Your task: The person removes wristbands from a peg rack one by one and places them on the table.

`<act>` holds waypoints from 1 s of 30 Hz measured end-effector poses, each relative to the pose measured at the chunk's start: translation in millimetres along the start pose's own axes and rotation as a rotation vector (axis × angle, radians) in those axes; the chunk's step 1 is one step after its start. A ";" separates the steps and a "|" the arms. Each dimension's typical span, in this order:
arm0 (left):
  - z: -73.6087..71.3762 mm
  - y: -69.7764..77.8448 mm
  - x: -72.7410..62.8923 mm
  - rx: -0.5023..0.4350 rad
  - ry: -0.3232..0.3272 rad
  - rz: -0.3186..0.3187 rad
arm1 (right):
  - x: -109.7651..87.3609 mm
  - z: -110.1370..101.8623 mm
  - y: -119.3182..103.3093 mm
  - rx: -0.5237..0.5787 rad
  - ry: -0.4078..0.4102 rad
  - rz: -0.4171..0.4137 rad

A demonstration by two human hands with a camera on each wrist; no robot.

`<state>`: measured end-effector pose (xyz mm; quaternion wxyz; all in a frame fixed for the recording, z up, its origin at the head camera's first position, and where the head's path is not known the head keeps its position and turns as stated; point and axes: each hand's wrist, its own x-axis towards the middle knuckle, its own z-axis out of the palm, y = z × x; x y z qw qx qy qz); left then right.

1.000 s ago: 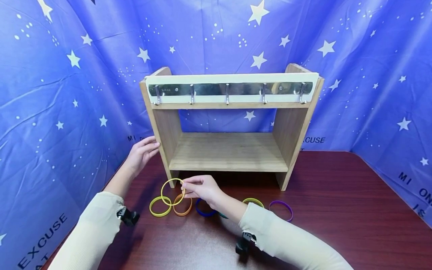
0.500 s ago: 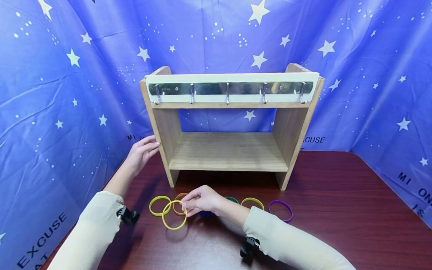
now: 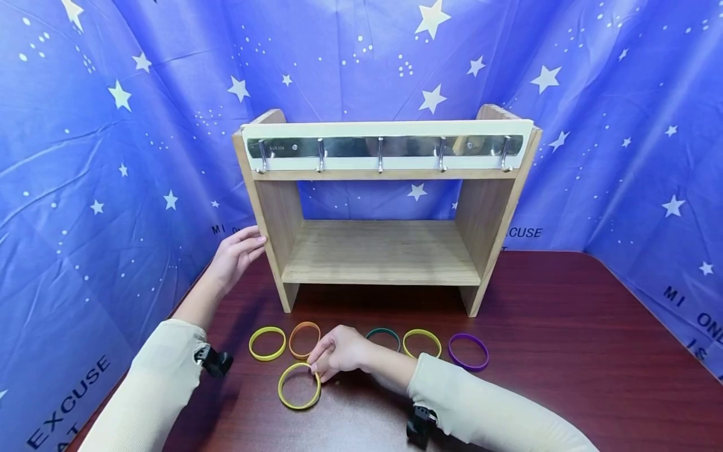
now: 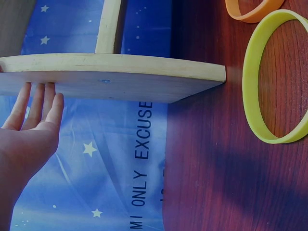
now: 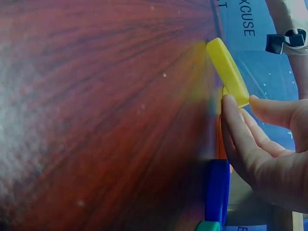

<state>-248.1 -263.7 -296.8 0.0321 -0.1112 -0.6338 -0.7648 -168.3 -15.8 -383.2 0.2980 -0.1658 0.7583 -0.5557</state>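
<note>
In the head view my right hand [image 3: 343,351] pinches the right edge of a yellow silicone wristband [image 3: 289,403], low over the table in front of the other bands. The right wrist view shows that band tilted, held between thumb and fingertips. My left hand [image 3: 233,260] rests extended fingertips against the outer left side of a wooden shelf rack [image 3: 381,251]; the left wrist view shows those fingers on the panel [image 4: 144,79]. Behind the right hand lie an orange band [image 3: 290,342] and a green band [image 3: 384,330]. A blue band [image 5: 218,192] shows only in the right wrist view.
A metal rail with several hooks [image 3: 350,147] runs along the rack's top front. Another yellow band [image 3: 267,358] lies at the left of the row. A yellow-green band [image 3: 422,331] and a purple band [image 3: 470,368] lie at the right. Starry blue cloth [image 3: 361,63] surrounds the table.
My right hand has moved down and toward the table's front with the yellow wristband, from before the rack's left foot to in front of the row. The left hand stays against the rack.
</note>
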 end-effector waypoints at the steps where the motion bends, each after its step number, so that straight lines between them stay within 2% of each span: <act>1: 0.2 0.1 0.1 0.001 -0.001 0.000 | -0.4 -0.2 0.4 -0.012 0.010 0.001; 7: 1.9 0.3 1.6 0.010 -0.007 0.014 | -4.2 -5.5 -0.5 -0.045 0.040 0.005; 14: 2.1 -1.3 3.4 0.006 -0.006 0.007 | -15.5 -23.9 -2.4 -0.067 0.024 -0.029; 19: 2.1 -0.1 3.1 0.026 -0.010 0.011 | -26.6 -48.0 -2.4 -0.103 0.016 -0.093; 23: -0.6 -0.7 -0.9 0.048 -0.024 0.033 | -38.7 -71.2 0.9 -0.141 0.044 -0.142; 26: -4.9 -2.0 -5.8 0.064 -0.043 0.060 | -50.0 -91.4 6.1 -0.211 0.073 -0.189; 28: -8.1 -2.0 -9.7 0.101 -0.060 0.071 | -59.7 -105.5 10.1 -0.261 0.095 -0.218; 30: -11.0 -0.4 -14.4 0.192 -0.067 0.069 | -71.5 -119.9 14.0 -0.311 0.119 -0.233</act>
